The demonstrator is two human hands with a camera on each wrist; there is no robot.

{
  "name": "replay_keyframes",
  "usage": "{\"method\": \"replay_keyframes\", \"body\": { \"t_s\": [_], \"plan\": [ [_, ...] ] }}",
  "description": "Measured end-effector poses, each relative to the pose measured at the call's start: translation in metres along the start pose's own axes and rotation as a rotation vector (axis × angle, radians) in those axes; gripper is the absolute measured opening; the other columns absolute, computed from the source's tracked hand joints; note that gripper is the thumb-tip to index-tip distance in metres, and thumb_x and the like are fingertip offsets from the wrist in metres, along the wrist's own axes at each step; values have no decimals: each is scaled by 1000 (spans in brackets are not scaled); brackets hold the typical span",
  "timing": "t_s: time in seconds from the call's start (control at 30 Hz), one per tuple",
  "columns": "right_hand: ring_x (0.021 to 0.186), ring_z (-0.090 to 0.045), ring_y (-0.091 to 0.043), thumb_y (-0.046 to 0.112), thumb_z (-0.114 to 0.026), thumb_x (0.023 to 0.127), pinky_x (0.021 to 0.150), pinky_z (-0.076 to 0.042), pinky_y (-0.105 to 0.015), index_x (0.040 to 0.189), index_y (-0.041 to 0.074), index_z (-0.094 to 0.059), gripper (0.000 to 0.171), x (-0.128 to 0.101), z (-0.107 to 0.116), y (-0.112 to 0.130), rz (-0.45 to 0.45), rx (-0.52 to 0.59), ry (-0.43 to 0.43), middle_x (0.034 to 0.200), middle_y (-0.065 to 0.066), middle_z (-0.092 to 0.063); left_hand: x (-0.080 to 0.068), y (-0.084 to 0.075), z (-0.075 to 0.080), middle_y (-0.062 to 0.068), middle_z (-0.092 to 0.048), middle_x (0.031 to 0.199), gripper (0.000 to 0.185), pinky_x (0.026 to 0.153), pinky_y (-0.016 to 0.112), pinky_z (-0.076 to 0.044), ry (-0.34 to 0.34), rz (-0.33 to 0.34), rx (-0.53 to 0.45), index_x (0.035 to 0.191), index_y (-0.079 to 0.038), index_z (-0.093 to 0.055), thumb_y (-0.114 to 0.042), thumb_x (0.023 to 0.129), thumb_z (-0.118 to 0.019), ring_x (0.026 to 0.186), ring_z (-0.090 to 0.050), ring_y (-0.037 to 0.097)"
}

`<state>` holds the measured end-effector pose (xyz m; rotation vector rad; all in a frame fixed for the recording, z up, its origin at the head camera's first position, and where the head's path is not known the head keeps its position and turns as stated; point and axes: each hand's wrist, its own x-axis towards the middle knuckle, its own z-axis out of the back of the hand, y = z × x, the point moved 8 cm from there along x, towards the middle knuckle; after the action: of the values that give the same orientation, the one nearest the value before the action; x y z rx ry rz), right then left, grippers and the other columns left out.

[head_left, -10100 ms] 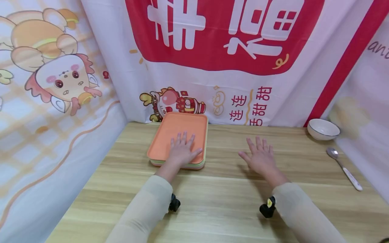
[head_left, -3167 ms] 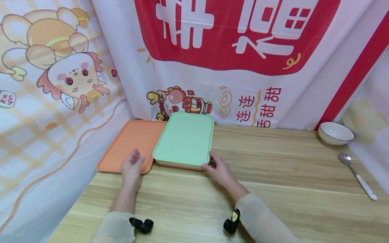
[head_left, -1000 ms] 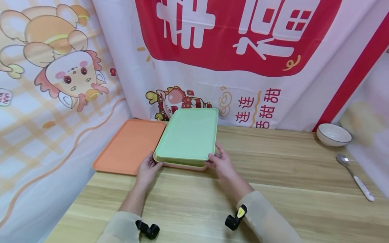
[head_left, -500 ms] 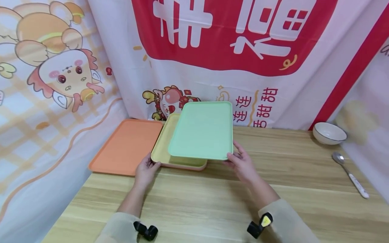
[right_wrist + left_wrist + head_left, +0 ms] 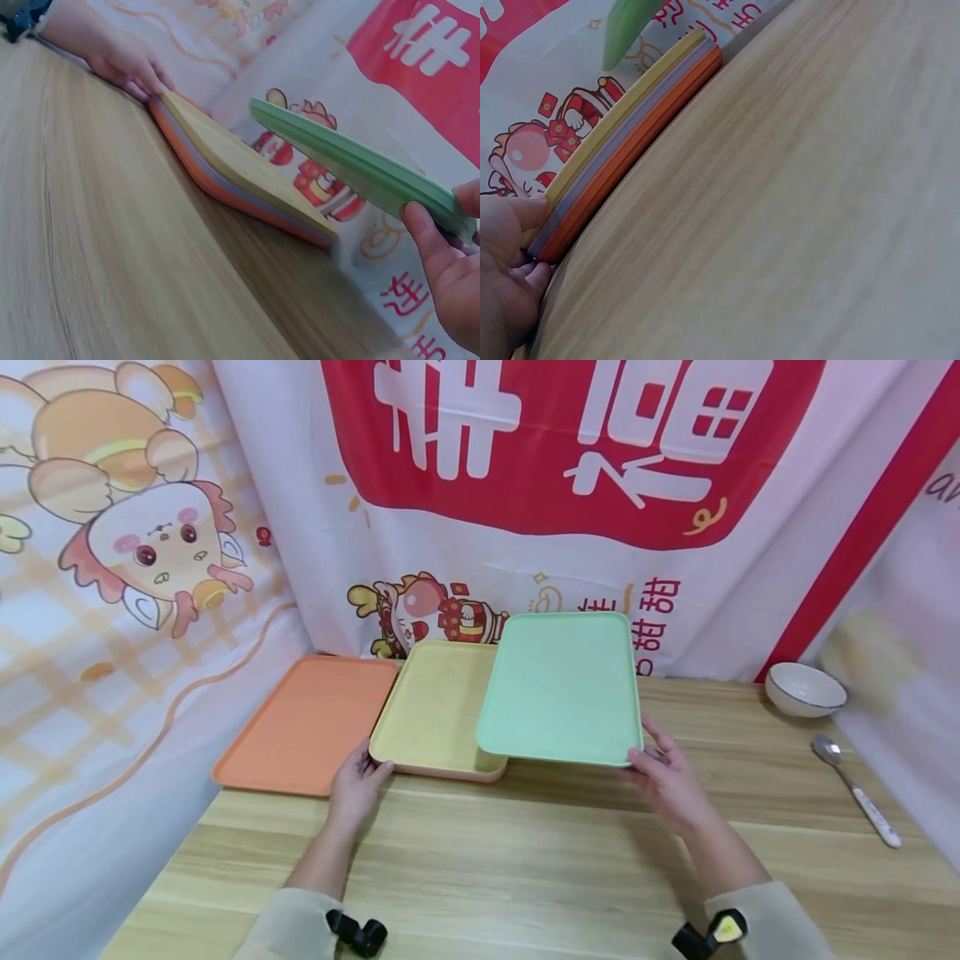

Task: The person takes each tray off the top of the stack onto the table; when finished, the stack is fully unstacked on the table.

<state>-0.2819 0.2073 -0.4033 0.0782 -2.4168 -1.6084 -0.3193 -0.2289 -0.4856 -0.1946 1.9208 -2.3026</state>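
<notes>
My right hand (image 5: 671,781) pinches the near right corner of a light green tray (image 5: 562,689), thumb on top and fingers beneath. In the right wrist view the green tray (image 5: 352,161) hangs tilted above the table. A stack with a yellow tray (image 5: 442,702) on top stands left of it, partly covered by the green one in the head view. Under the yellow layer, the left wrist view shows a greyish purple tray (image 5: 622,150) and an orange one (image 5: 641,150). My left hand (image 5: 358,789) grips the stack's near left corner, thumb at the yellow rim.
A separate orange tray (image 5: 307,722) lies flat on the wooden table (image 5: 510,868), left of the stack. At the far right stand a white bowl (image 5: 806,689) and a spoon (image 5: 855,789) with a white handle. Printed cloth (image 5: 480,560) hangs behind the table.
The green tray has come up off the stack and moved right in my right hand, uncovering the yellow tray. My left hand stays at the stack's corner. Earlier, the orange tray went left.
</notes>
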Motion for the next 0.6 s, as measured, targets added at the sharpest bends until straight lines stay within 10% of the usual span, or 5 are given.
{"method": "replay_keyframes", "body": {
  "t_s": [0.6],
  "plan": [
    [94, -67, -6, -1, -45, 101, 81, -61, -22, 155, -3, 3, 72, -23, 55, -12, -96, -122, -3, 108, 8, -69, -1, -2, -1, 29, -23, 157, 72, 123, 43, -29, 9, 7, -26, 152, 9, -19, -3, 95, -61, 146, -27, 40]
  ]
}}
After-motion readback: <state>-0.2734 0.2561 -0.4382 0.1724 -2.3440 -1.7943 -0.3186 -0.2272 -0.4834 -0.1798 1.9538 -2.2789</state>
